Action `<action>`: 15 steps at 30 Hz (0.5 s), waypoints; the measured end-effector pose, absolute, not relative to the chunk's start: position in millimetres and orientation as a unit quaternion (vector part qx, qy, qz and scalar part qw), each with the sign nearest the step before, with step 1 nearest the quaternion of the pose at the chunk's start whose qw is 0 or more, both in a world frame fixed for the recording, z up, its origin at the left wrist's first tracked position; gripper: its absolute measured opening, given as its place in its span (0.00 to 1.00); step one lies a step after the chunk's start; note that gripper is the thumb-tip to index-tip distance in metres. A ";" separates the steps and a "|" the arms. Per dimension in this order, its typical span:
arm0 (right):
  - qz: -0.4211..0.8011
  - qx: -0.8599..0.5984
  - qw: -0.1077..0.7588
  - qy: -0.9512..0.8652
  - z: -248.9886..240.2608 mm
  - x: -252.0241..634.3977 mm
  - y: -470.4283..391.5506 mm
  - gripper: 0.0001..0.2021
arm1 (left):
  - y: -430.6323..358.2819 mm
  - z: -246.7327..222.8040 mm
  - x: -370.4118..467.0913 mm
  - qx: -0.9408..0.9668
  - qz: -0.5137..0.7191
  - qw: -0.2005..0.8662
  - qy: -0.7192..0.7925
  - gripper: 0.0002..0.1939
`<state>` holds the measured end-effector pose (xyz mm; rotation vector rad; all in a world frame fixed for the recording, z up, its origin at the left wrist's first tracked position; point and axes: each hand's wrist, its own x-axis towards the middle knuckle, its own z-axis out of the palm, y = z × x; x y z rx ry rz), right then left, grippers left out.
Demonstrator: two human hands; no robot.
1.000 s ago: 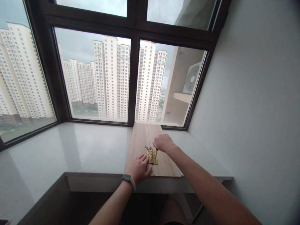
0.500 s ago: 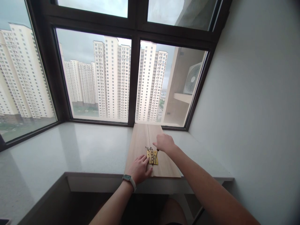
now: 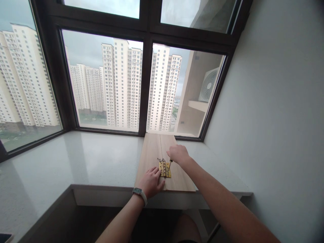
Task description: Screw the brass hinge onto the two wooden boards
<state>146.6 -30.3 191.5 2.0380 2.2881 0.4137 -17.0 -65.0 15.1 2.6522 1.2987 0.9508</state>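
Observation:
A brass-coloured hinge (image 3: 162,169) lies across the seam between two pale wooden boards (image 3: 152,148). My right hand (image 3: 178,154) is closed around the handle of a screwdriver (image 3: 170,165), whose thin shaft slants down to the hinge's right leaf. Most of the handle is hidden in the fist. Flat on the left board rests my left hand (image 3: 151,182), fingers apart, the fingertips touching the hinge's left edge. Several small screws (image 3: 161,160) sit in a loose group just beyond the hinge.
The boards lie on a white windowsill counter (image 3: 106,162) and reach its front edge. Dark window frames (image 3: 146,84) stand behind, and a pale wall (image 3: 273,111) rises at the right. A dark object (image 3: 5,238) shows at the lower left corner.
My right hand has shifted very slightly to the right, and more of the screwdriver shaft shows. My left hand and the hinge stay in place.

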 end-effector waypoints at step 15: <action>0.156 0.639 0.017 0.753 193.7 147.2 -35.1 0.18 | -64.2 13.0 -16.7 0.853 0.309 0.017 0.419 0.23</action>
